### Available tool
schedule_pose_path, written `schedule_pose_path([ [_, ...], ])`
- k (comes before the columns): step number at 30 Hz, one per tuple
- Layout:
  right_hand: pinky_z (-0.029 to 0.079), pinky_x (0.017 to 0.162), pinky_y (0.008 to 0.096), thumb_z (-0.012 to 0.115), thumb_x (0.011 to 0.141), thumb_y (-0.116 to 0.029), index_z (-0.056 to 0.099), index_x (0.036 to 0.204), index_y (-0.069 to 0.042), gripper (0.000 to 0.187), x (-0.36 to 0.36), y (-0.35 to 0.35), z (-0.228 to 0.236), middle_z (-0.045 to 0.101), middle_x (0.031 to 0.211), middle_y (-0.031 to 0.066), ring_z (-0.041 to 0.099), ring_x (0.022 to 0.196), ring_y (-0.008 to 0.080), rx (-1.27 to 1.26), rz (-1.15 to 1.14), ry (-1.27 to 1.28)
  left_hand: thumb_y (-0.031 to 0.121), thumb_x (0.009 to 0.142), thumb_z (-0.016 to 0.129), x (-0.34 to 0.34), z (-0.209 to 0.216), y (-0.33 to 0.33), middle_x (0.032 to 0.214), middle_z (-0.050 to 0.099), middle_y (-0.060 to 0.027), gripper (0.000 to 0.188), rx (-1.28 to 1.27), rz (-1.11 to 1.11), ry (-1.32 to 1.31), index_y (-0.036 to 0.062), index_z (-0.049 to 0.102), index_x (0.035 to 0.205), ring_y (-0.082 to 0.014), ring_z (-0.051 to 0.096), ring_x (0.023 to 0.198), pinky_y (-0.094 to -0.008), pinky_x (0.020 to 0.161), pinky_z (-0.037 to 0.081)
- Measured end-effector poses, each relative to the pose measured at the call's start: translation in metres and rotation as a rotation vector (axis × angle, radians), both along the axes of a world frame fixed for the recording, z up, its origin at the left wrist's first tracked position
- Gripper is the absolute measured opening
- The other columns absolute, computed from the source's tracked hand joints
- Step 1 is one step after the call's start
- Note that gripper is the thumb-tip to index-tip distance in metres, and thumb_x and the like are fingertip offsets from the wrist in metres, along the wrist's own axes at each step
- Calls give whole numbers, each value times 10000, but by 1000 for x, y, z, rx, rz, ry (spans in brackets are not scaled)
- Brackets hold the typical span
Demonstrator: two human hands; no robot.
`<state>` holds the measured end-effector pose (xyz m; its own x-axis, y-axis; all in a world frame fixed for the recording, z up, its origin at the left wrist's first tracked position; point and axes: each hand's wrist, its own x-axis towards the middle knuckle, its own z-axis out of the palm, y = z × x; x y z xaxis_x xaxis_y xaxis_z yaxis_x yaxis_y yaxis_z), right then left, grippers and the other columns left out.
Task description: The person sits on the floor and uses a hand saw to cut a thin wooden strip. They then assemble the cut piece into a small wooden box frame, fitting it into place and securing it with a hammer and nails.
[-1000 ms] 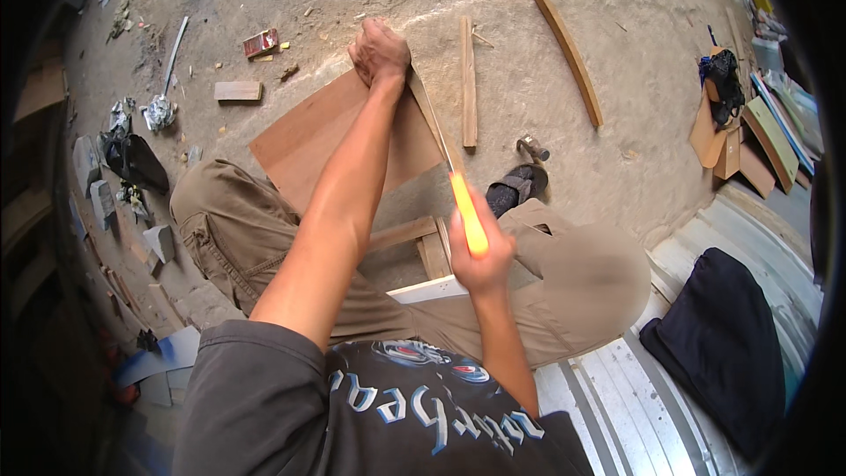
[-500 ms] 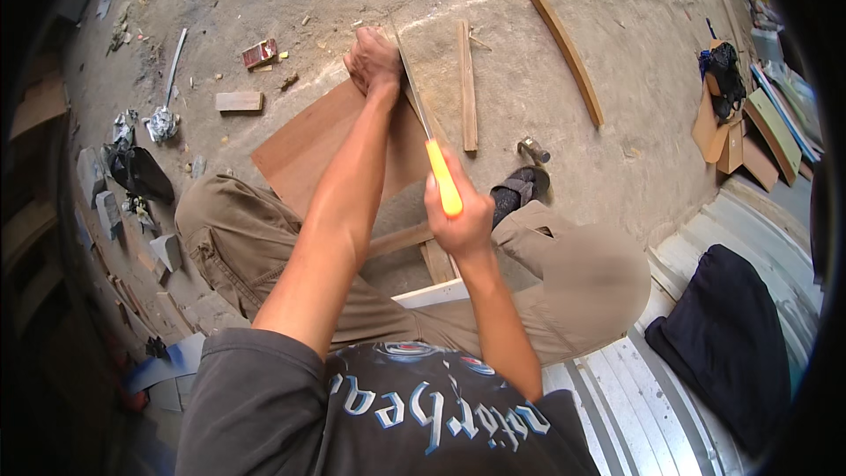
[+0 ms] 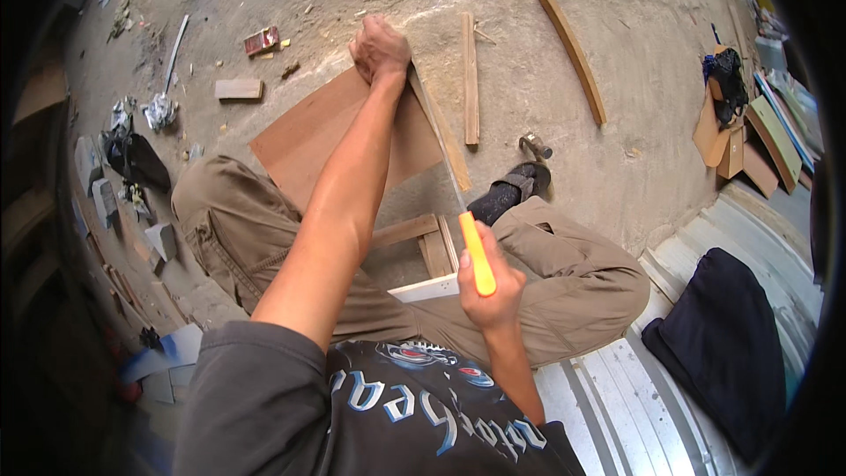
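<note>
A handsaw (image 3: 477, 251) with a yellow-orange handle is gripped in my right hand (image 3: 499, 289), near my lap. Its narrow blade slants away to the far right edge of a brown plywood board (image 3: 304, 137). My left hand (image 3: 382, 48) is closed over the board's far corner, close beside the blade's far end; its fingertips are hidden. Along the other side of the blade runs a narrow pale wooden strip (image 3: 452, 154). Whether the strip joins the board I cannot tell. Below the board, between my legs, lies a wooden frame (image 3: 430, 247), partly covered.
Two wooden sticks (image 3: 471, 79) (image 3: 571, 53) lie on the concrete floor, with a hammer (image 3: 535, 145) by my foot. At left are a short wood block (image 3: 239, 89), a red box (image 3: 262, 40) and scraps. Dark cloth (image 3: 723, 344) rests on metal sheeting at right.
My right hand has pulled the saw back toward my body and slightly right, so more of the pale strip shows. My left hand stays at the board's far corner.
</note>
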<state>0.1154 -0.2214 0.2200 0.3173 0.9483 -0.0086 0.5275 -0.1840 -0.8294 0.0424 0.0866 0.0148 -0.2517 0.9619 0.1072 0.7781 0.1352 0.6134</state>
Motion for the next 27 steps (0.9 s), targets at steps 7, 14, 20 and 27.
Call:
schedule_pose_path([
  [7, 565, 615, 334, 643, 868, -69, 591, 1277, -8, 416, -11, 33, -15, 713, 980, 177, 720, 699, 237, -53, -24, 27, 274, 988, 388, 0, 0, -5, 901, 666, -193, 313, -35, -5, -61, 49, 606, 997, -354, 610, 948, -446, 891, 400],
  [14, 550, 576, 323, 638, 870, -85, 578, 1283, 13, 429, -4, 25, -16, 719, 958, 160, 694, 624, 266, -100, -19, 33, 273, 984, 397, -1, -1, -9, 911, 669, -200, 309, -50, -24, -34, 43, 603, 985, -359, 617, 923, -470, 865, 414],
  [20, 557, 612, 312, 635, 856, -49, 586, 1274, 22, 427, -10, 8, -18, 704, 1085, 168, 718, 705, 238, 34, -4, 5, 284, 984, 401, -4, -1, -10, 892, 670, -199, 312, -23, 9, -34, 44, 599, 959, -367, 616, 913, -469, 857, 419],
  [27, 550, 590, 321, 644, 864, -68, 575, 1298, 3, 445, -11, 53, -24, 712, 1022, 164, 706, 671, 253, -201, -23, 51, 283, 981, 406, 2, 0, -9, 896, 670, -201, 314, -39, -16, -38, 47, 612, 975, -365, 615, 922, -458, 880, 416],
])
